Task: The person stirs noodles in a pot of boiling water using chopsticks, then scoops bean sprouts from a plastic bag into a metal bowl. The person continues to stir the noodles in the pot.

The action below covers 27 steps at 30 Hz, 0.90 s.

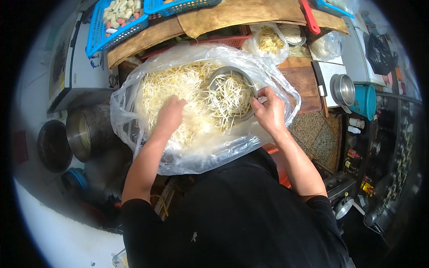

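Observation:
A big clear plastic bag point(201, 160) lies spread before me, full of bean sprouts point(167, 80). Inside its right part rests a round metal bowl point(249, 75), heaped with more sprouts. My right hand point(269, 109) pinches the bowl's right rim between thumb and fingers. To the left of the bowl, my left hand point(171, 112) is down among the loose sprouts; it is blurred, and its fingertips are partly hidden, so whether it grips any sprouts cannot be told.
Blue plastic baskets point(95, 37) stand on a shelf beyond the bag. A knife point(320, 80) lies at the right edge of a wooden cutting board point(298, 80), near stacked metal bowls point(343, 89) and a teal bucket point(370, 102). At left is a large metal pot point(97, 130).

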Available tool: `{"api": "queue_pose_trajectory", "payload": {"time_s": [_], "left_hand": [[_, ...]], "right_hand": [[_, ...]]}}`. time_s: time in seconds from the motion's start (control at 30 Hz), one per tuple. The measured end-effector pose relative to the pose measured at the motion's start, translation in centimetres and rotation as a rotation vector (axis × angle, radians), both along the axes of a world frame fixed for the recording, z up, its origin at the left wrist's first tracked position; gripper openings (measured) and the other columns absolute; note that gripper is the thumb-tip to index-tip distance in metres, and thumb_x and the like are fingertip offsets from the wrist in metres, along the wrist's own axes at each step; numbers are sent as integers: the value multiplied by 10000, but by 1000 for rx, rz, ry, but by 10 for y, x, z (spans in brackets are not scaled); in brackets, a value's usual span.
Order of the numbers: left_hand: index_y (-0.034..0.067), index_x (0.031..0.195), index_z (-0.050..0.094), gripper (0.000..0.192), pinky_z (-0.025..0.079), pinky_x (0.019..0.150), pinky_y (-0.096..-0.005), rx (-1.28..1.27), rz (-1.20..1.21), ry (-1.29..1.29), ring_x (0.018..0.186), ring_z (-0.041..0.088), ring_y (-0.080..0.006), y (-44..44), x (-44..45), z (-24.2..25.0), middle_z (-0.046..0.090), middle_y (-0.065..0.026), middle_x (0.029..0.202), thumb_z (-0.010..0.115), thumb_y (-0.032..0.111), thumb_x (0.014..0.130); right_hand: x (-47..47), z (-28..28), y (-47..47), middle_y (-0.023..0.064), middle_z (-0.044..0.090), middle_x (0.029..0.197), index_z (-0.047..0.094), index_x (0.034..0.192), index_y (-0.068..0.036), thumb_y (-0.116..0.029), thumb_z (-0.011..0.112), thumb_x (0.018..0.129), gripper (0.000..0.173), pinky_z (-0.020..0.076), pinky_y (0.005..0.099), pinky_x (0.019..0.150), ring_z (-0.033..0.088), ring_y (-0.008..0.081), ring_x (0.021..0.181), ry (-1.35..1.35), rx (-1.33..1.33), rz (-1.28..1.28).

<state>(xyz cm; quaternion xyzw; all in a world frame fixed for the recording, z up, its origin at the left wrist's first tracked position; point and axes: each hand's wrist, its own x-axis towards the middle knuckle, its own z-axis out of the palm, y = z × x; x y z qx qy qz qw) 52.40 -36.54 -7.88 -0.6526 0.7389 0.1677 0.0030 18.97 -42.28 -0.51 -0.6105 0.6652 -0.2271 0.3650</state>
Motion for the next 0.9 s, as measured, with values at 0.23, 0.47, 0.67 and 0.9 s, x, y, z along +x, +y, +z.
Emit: {"api": "queue_pose_trajectory", "payload": {"time_s": [0.23, 0.47, 0.67, 0.9], "left_hand": [[28, 1128, 671, 308, 531, 922, -367, 88, 372, 531, 1081, 649, -297, -31, -57, 30, 644, -159, 1161, 725, 38, 825], [124, 1432, 576, 573, 424, 1109, -442, -104, 217, 657, 1320, 530, -324, 1, -93, 85, 484, -174, 1504, 739, 269, 902], [-7, 1536, 356, 769, 262, 1195, -537, -371, 341, 506, 1447, 328, -441, 14, -87, 57, 358, -280, 1540, 701, 315, 928], [15, 1472, 475, 629, 390, 1122, -449, -310, 212, 826, 1325, 505, -379, -10, -120, 52, 530, -209, 1442, 679, 230, 917]], "right_hand": [[21, -27, 17, 181, 642, 679, 614, 933, -21, -143, 737, 819, 208, 517, 427, 624, 650, 301, 581, -172, 112, -93], [35, -24, 24, 110, 674, 874, 537, 943, -1, -39, 718, 896, 191, 597, 312, 495, 695, 193, 603, -563, 385, -280], [44, -13, 31, 97, 658, 866, 511, 941, -19, -30, 718, 905, 210, 608, 312, 506, 692, 187, 615, -746, 466, -355], [56, -11, 48, 116, 662, 930, 536, 938, -1, -34, 713, 905, 183, 611, 300, 518, 696, 172, 649, -541, 240, -217]]}}
